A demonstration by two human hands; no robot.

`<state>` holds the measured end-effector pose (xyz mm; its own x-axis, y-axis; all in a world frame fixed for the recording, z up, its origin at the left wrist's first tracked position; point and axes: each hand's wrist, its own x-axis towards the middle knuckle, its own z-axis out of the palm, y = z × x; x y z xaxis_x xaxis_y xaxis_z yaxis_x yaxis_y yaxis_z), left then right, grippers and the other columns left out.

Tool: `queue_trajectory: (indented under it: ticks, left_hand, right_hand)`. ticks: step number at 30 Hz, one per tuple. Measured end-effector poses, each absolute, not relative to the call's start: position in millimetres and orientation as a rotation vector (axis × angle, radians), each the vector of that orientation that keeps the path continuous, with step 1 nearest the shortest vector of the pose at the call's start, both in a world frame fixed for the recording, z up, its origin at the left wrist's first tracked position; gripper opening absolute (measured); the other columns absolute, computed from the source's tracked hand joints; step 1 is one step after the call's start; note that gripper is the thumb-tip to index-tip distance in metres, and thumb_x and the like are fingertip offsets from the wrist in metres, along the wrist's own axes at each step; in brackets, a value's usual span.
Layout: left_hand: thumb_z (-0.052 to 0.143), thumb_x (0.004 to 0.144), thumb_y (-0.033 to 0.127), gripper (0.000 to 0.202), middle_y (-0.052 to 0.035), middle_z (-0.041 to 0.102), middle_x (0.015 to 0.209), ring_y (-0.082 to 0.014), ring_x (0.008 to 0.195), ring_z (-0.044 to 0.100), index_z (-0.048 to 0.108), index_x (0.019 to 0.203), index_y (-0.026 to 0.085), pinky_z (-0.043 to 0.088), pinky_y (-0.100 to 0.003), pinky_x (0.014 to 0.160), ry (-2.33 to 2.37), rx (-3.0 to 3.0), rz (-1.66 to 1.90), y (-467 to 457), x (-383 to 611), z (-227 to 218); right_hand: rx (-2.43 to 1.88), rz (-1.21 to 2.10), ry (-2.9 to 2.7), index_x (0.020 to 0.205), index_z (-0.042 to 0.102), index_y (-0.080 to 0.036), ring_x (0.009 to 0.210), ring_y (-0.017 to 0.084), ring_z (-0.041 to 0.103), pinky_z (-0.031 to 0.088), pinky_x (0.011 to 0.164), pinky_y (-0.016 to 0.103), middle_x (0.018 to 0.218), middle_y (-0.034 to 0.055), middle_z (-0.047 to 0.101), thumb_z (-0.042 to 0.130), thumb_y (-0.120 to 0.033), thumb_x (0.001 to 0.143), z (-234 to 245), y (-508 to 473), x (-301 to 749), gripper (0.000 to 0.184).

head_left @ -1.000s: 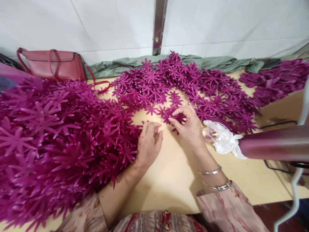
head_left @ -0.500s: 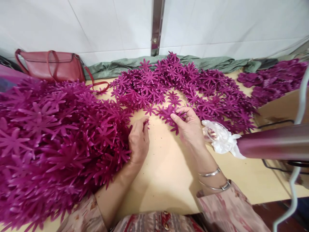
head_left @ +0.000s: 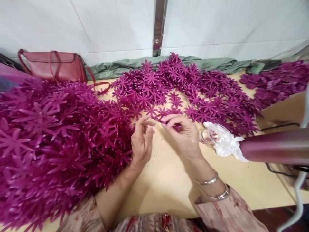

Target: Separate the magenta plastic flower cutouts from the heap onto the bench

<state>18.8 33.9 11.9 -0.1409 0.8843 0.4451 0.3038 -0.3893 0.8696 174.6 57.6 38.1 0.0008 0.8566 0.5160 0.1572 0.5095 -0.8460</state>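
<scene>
My left hand point(head_left: 142, 141) is raised over the table beside the big left heap, its curved fingers and thumb apart and nothing visible between them. Pinched between the thumb and fingers of my right hand point(head_left: 184, 137) is a magenta artificial flower piece point(head_left: 164, 121), mostly hidden by the fingers. The fingertips of both hands are close together. A large heap of many-petalled magenta flower pieces point(head_left: 65, 129) lies against my left forearm. Behind my hands spreads a second pile of star-shaped flower pieces point(head_left: 152, 83), with a few lying singly at its near edge.
A red handbag point(head_left: 51, 66) stands at the back left, its strap trailing onto the table point(head_left: 166, 180). Green cloth point(head_left: 212, 62) lies along the wall. On the right are a crumpled white plastic bag point(head_left: 223, 141), a maroon cylinder point(head_left: 277, 146) and more magenta pieces point(head_left: 282, 79).
My right hand has moved slightly left and down, toward my left hand, with the flower piece. My left hand's thumb and fingers have spread apart.
</scene>
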Motion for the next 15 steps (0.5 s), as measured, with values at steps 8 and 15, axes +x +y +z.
queue_trajectory:
  ticks: [8,15]
  left_hand:
    - [0.066,0.099,0.038,0.031,-0.0032,0.071,0.103,-0.0130,0.088,0.073,0.054,0.123,0.023,0.064,-0.027,0.082,1.075,1.178,1.635,46,20,6]
    - [0.067,0.097,0.028,0.032,-0.0015,0.072,0.101,-0.0118,0.091,0.074,0.056,0.126,0.023,0.065,-0.028,0.088,1.122,1.104,1.652,51,21,-1]
  right_hand:
    - [-0.846,0.801,-1.831,0.083,0.065,-0.025,0.125,0.023,0.070,0.055,0.109,0.048,0.121,0.0061,0.080,0.064,-0.015,0.094,43,63,189,0.015]
    - [-1.224,0.245,-1.740,0.130,0.061,-0.024,0.159,0.035,0.032,0.027,0.127,0.064,0.167,0.0168,0.041,0.061,-0.030,0.098,35,70,193,0.033]
